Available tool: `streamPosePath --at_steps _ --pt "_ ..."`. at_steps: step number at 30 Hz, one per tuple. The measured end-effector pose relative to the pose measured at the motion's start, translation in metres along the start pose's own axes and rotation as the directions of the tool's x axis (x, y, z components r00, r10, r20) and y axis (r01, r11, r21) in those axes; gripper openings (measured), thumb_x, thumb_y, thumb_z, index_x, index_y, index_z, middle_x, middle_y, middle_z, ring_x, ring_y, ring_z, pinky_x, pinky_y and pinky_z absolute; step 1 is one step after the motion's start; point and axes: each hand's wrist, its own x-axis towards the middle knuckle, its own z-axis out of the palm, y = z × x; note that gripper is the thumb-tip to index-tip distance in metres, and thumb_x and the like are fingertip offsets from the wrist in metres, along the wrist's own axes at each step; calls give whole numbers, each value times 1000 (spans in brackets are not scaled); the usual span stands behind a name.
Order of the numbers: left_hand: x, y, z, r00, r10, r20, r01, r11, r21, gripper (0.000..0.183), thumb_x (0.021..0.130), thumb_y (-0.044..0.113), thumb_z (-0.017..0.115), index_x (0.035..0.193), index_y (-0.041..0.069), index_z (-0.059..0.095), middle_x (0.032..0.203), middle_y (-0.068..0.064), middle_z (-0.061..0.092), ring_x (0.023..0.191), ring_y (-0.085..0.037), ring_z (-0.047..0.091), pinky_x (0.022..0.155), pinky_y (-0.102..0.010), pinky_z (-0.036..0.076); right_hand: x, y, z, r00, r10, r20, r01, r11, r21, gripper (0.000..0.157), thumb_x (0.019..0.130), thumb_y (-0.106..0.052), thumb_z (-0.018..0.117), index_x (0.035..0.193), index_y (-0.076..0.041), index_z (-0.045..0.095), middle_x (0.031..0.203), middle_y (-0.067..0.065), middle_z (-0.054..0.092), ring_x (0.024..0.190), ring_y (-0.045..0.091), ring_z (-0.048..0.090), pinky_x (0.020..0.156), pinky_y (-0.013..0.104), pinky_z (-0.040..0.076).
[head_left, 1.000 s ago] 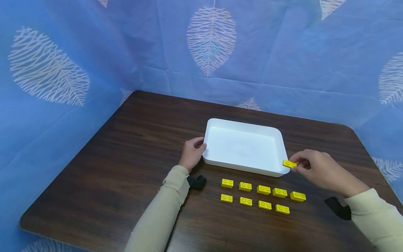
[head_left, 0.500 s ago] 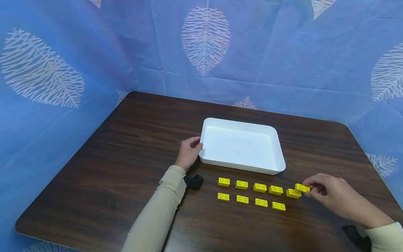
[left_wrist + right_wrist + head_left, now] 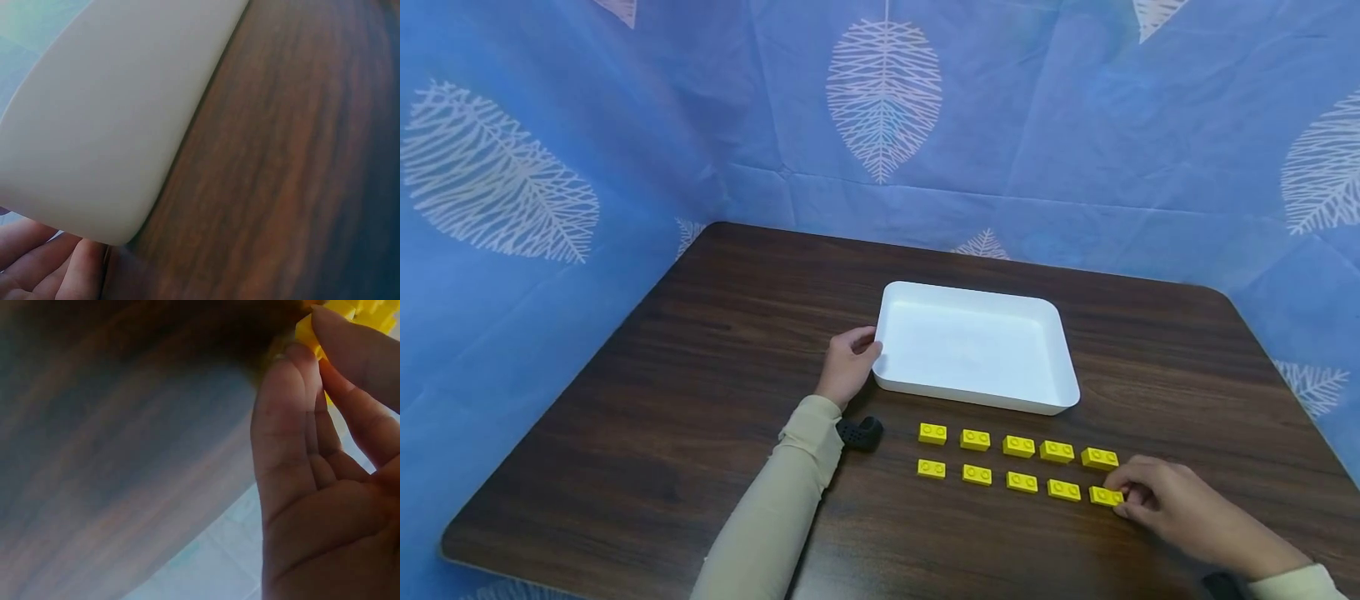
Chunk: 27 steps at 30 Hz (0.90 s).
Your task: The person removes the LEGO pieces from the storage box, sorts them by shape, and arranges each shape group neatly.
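My right hand pinches the end of a yellow toy brick at the right end of the near row, down at the table. In the right wrist view, the thumb and fingertips meet on that brick. My left hand holds the left side of a shallow white tray, its thumb at the rim. The left wrist view has the tray's outer wall large, with curled fingers at its corner. Inside the tray I see only its bare white floor.
Several yellow bricks stand in two rows in front of the tray on the dark wooden table. A blue cloth with white leaf prints hangs behind and at the left. Black straps sit at the wrists.
My right hand has carried the yellow brick from the tray's right front corner towards me, down to the right end of the near row. The left hand stays at the tray.
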Motion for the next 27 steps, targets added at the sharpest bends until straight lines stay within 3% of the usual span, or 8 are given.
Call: streamPosePath --at_steps 10,21,27 --pt "1 1 -3 1000 -15 -8 16 1000 10 36 92 17 59 125 4 59 121 -10 61 111 -21 57 95 -36 48 4 1 9 1000 -5 -8 5 1000 22 16 81 -3 69 95 -10 66 83 -6 55 65 -6 44 52 20 44" --pt "1 2 4 1000 -15 2 15 1000 -4 37 91 16 59 125 2 59 119 -12 61 110 -22 57 94 -37 49 3 1 10 997 71 -24 -71 997 -1 19 80 -10 72 98 -10 67 83 -6 57 64 -6 45 52 20 43" --pt "0 1 5 999 -38 0 38 999 1 37 91 17 59 126 3 58 121 -12 60 111 -22 57 95 -36 49 4 -4 0 989 85 -118 -88 996 -21 25 82 -16 71 103 -4 66 85 -4 59 65 -6 48 53 19 46"
